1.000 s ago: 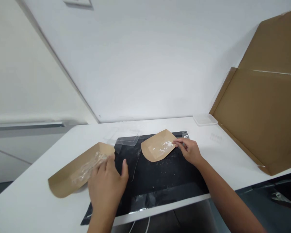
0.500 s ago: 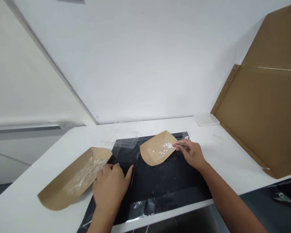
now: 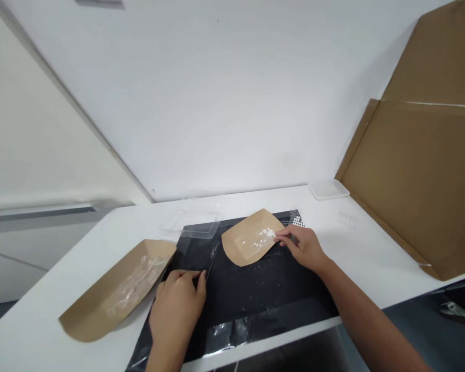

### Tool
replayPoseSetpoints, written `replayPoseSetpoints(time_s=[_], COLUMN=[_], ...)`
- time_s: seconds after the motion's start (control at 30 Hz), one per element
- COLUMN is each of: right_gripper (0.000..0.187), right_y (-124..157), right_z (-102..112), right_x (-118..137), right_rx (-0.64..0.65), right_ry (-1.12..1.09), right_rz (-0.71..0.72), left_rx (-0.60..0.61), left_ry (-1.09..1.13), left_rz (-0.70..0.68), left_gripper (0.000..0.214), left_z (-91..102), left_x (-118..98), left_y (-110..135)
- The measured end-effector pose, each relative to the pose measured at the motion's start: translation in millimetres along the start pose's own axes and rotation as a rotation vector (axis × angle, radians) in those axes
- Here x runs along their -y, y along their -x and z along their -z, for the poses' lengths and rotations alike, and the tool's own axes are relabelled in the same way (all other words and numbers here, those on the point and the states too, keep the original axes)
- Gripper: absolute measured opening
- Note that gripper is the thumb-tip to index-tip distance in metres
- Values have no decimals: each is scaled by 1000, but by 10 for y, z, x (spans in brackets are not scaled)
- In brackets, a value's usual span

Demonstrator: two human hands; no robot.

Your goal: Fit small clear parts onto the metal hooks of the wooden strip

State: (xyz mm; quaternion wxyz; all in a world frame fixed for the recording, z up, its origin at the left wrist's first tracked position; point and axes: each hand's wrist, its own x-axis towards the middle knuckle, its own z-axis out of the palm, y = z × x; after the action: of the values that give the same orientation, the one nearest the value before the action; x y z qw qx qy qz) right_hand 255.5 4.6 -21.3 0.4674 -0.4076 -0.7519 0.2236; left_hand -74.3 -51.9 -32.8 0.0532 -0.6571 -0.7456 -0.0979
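Note:
A small brown paper tray [image 3: 234, 243] rests on a black plastic sheet [image 3: 263, 294], with loose small white pieces [image 3: 269, 233] heaped toward its right side. At that side, my right hand [image 3: 304, 248] has its thumb and fingers pinched together against the white pieces; whatever is between the fingertips is too small to tell. My left hand [image 3: 180, 299] lies over the left part of the sheet, thumb and forefinger closed together. A thin pale line [image 3: 213, 263], like a thread, runs up from near these fingertips; I cannot tell whether they hold it.
Left of the sheet, a larger brown paper tray [image 3: 89, 305] holds crumpled clear plastic [image 3: 135, 284]. A clear plastic lid [image 3: 197, 227] lies behind the sheet. At the back right stand a shallow clear container [image 3: 328, 190] and an open cardboard box [image 3: 414, 186]. White dots [image 3: 298, 221] mark the sheet's far corner.
My left hand has drawn its thumb in against the forefinger; before, the thumb was spread. The right hand stays pinched at the small tray, nearly in place. The view has shifted slightly.

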Motion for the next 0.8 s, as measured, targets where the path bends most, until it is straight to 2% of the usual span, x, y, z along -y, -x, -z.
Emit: replayPoseSetpoints(time_s=[0.17,0.33,0.47,0.53,0.6,0.67,0.73,0.8], right_gripper=[13,10,12,12,11,10,11,13], right_y=[-21,-33,-43,-47,-49,-48,-47,-46], right_z=[4,-9,-7,-3,-3,-7,-13,-15], right_x=[-17,-42,-44,-38,-31,-27,-31,-46], right_rx=[-16,-39,-39,-45,-44,-37,-38,-45], right_ry=[68,110,109,113,112,111,119,134], right_rz=[40,118,152,161,158,147,126,102], left_rx=[-27,-10,62,-13,-143,-203,-183,-114], left_ry=[-20,101,186,179,205,226,267,246], left_rz=[32,34,195,224,179,93,-57,-251], left_gripper=[56,46,40,39,36,36,34,32], left_z=[-20,-1,165,292,410,493,525,504], left_x=[-98,-87,-5,9,-44,-181,-381,-581], left_y=[48,39,-19,-101,-231,-396,-567,-713])
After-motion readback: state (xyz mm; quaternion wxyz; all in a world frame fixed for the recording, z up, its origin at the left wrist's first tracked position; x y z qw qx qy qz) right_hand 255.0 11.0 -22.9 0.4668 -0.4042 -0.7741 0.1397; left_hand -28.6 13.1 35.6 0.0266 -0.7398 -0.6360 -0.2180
